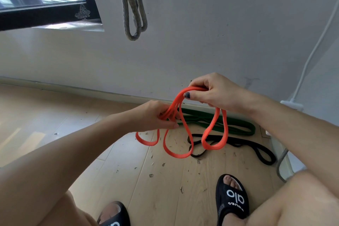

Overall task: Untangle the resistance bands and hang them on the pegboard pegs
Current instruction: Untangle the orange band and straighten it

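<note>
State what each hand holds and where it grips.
Both hold the orange band: left hand grips several bunched strands, right hand pinches the top of a loop.

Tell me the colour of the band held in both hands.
Bright orange; the band shows clearly in the head view, gripped by both hands.

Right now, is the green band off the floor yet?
No, the green band lies on the floor by the wall; both hands hold only the orange band.

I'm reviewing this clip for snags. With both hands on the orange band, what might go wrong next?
The orange band hangs in several loops between the left hand and right hand; pulling apart may tighten a tangle. Its low loops dangle near the black band on the floor and might catch it.
</note>
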The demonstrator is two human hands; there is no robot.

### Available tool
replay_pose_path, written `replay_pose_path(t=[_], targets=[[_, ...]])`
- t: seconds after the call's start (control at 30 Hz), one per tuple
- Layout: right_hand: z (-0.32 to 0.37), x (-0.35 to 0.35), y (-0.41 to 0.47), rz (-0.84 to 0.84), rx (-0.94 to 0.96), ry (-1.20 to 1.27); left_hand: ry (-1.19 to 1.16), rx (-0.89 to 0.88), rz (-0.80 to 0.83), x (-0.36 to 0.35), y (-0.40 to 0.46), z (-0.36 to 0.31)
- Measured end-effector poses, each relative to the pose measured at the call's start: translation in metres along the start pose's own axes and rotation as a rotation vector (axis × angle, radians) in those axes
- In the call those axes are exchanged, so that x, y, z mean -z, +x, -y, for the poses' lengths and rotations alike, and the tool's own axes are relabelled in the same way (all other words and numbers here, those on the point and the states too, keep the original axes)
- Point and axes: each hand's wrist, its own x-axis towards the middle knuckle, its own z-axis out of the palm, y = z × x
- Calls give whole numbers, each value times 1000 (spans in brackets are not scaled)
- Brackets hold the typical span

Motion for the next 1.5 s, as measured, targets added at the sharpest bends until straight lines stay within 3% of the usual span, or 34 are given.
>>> replay_pose_path(t=[0.27, 0.67, 1.13, 1.5], targets=[[2, -3, 2, -14, 1, -2, 40, -21, -109, -15, 4, -2], [2, 0, 0, -20, 1, 59, -38, 61, -83, -17, 8, -9], [-5, 7, 1, -55, -18, 56, -48, 38, -78, -7, 6, -8], [-12, 18, -3, -86, -42, 152, -190, 74, -107, 15, -6, -7]])
